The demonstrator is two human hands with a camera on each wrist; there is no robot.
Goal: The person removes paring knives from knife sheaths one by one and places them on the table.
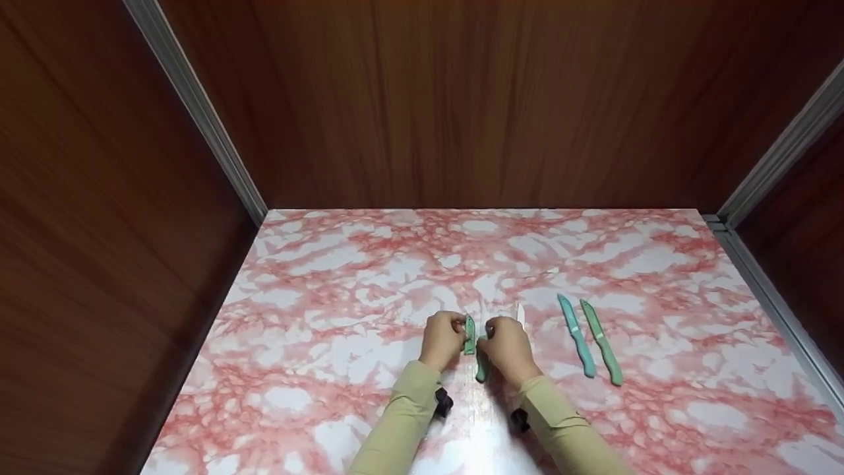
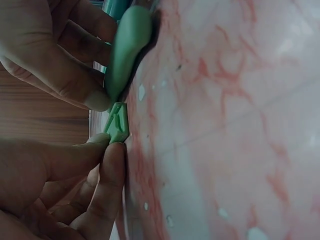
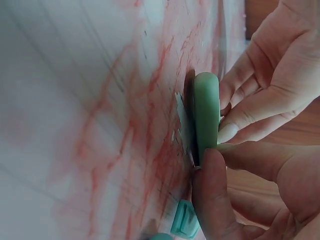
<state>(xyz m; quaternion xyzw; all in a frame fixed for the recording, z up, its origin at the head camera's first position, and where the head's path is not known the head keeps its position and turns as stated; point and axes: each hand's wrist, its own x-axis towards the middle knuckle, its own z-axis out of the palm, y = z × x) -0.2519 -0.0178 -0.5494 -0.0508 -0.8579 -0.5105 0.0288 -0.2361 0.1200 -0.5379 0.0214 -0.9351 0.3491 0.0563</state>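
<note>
My left hand (image 1: 444,340) pinches a small green knife sheath (image 1: 469,335) between thumb and fingertips, low over the table. Close on its right, my right hand (image 1: 510,346) holds a green-handled knife, its handle (image 1: 482,369) pointing toward me. In the left wrist view the sheath (image 2: 119,123) has a slotted end facing the knife handle (image 2: 131,42). The right wrist view has the right thumb and finger at the lower end of that handle (image 3: 206,112). A pale pointed blade (image 1: 520,315) shows just beyond the right hand; the fingers hide what it joins.
To the right, a sheathed blue knife (image 1: 576,335) and a sheathed green knife (image 1: 601,342) lie side by side. The table (image 1: 316,382) has a red and white marbled top. Brown wood panels (image 1: 455,105) with metal edge strips enclose it at the back and sides.
</note>
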